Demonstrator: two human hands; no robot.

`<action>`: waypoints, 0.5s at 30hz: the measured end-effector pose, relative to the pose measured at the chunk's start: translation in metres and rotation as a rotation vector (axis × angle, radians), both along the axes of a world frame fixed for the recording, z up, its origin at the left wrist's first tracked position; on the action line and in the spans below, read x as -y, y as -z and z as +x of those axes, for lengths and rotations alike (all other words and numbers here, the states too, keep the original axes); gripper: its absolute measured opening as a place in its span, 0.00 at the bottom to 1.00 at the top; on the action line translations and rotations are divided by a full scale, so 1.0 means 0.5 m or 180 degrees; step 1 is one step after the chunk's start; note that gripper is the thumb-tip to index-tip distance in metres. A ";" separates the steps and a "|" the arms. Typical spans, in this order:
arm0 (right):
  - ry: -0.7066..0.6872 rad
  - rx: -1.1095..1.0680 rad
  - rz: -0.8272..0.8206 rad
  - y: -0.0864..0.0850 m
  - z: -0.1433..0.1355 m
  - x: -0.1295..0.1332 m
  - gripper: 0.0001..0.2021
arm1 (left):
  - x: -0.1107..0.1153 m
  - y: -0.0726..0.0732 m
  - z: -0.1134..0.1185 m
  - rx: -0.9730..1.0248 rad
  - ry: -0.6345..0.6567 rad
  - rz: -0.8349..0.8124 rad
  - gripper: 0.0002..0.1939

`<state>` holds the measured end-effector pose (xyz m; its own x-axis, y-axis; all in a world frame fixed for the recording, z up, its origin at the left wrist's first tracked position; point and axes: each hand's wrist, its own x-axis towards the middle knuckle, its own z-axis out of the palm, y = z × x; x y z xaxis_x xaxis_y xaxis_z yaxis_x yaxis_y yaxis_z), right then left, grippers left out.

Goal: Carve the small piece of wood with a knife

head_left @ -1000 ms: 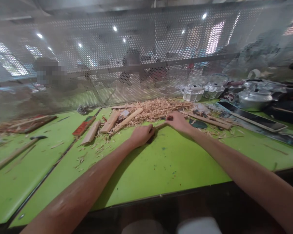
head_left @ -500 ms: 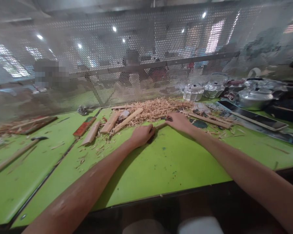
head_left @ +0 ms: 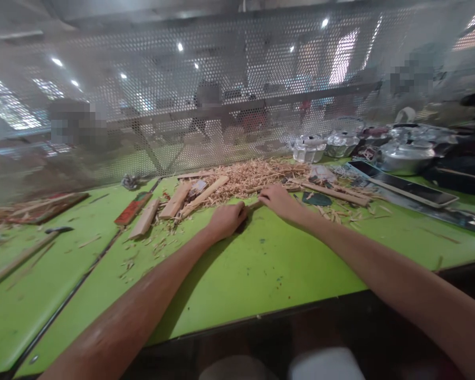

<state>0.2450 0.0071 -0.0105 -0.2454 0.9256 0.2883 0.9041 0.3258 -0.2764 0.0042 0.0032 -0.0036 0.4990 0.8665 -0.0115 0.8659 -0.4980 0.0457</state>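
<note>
Between my two hands a thin light wooden piece [head_left: 254,205] spans the short gap, just above the green tabletop [head_left: 261,269]. My left hand [head_left: 228,218] is closed round its left end, the fingertips curled away from view. At its other end, my right hand [head_left: 279,200] pinches it with bent fingers. Behind both hands lies a heap of curly wood shavings [head_left: 261,174]. Left of my left hand are flat wooden pieces [head_left: 176,200] and a red-painted block [head_left: 130,210]. A dark green flat scrap [head_left: 316,198] lies right of my right hand.
A hammer [head_left: 27,253] lies at the left. Metal pots [head_left: 309,149], a kettle [head_left: 407,155] and a long dark panel with a pale edge [head_left: 404,182] stand or lie at the right. Behind runs a perforated metal screen [head_left: 229,116], with people beyond it.
My right hand has moved slightly left, closer to my left hand, and less of the wooden piece shows between them. The whole view has shifted a little.
</note>
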 end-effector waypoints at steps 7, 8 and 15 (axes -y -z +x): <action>0.0134 0.0141 0.0099 0.009 0.000 -0.010 0.17 | 0.002 -0.004 0.003 -0.0001 0.0008 -0.0057 0.23; 0.0023 0.0153 0.0101 0.012 -0.008 -0.007 0.16 | 0.002 -0.005 0.002 -0.0008 0.0036 -0.0057 0.23; -0.0045 0.0261 0.0211 0.024 -0.008 -0.015 0.18 | 0.001 -0.004 0.003 -0.0057 0.0028 0.0016 0.24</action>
